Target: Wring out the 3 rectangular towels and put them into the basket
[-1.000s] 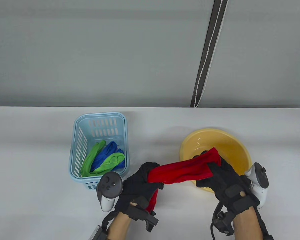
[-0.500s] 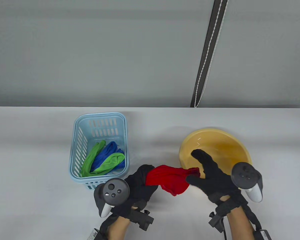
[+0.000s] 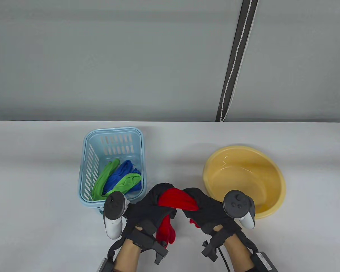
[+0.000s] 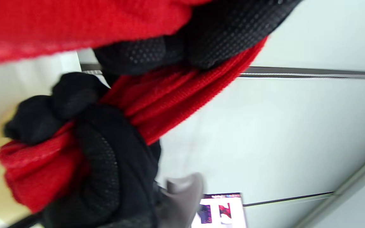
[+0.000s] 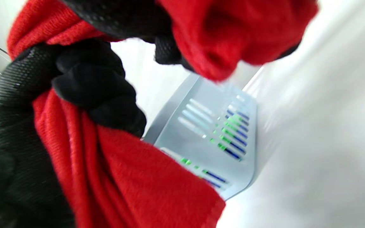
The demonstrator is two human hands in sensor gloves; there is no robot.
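Both hands grip the red towel (image 3: 174,199) above the table's front middle, bunched into a short roll between them. My left hand (image 3: 154,206) clutches its left end, and a red tail (image 3: 165,233) hangs below that fist. My right hand (image 3: 204,208) curls round the right end. The wrist views show gloved fingers (image 4: 106,158) wrapped round twisted red cloth (image 5: 119,177). The light blue basket (image 3: 86,161) stands just left of the hands and holds a green towel (image 3: 124,182) and a blue towel (image 3: 121,171).
A yellow basin (image 3: 274,175) stands on the white table (image 3: 31,184) to the right of the hands, with nothing showing inside it. The slotted wall of the basket (image 5: 214,136) appears close in the right wrist view. A grey wall rises behind the table.
The right hand let go of the towel's far end over the basin, moved left and took hold again close to the left hand. The towel went from stretched out to a short bunch.
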